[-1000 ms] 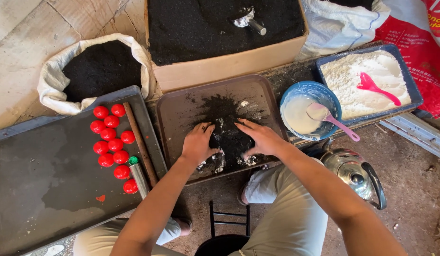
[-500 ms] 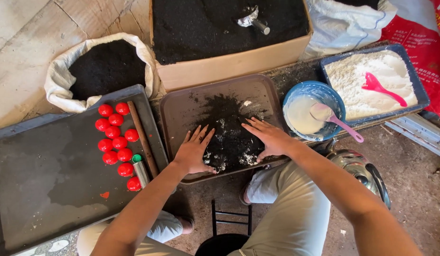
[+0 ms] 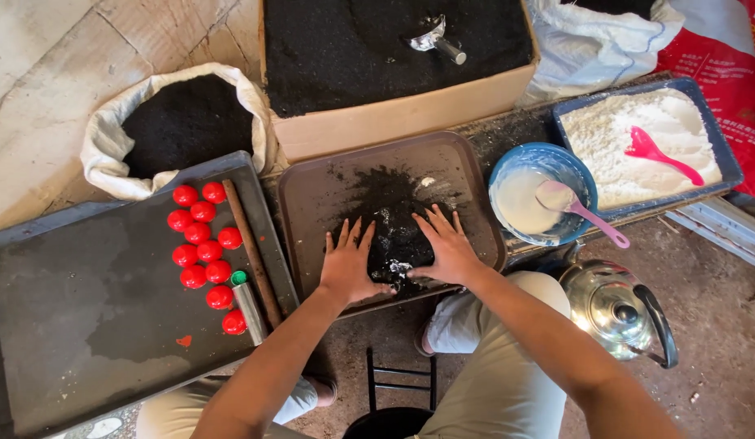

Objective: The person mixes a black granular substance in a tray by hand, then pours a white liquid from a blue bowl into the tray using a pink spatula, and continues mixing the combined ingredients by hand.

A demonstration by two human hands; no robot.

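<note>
A mound of wet black powder (image 3: 391,219) lies on a brown tray (image 3: 312,195) in front of me. My left hand (image 3: 347,262) rests flat on the mound's left side, fingers spread. My right hand (image 3: 447,245) presses flat on its right side, fingers spread too. Both palms are down on the black mass, and neither hand holds a tool. A little white paste shows between the hands at the mound's near edge.
A dark metal sheet (image 3: 77,317) at left carries several red balls (image 3: 202,244), a wooden rod and a metal tube. Behind stand a sack of black powder (image 3: 182,122), a cardboard box of black powder (image 3: 394,49) with a scoop, a blue bowl (image 3: 540,191) of white paste, a white-powder tray (image 3: 637,138) and a kettle (image 3: 617,309).
Both hands have slid toward me and flattened on the black mound, fingers spreading wider. The mound looks more gathered between the palms.
</note>
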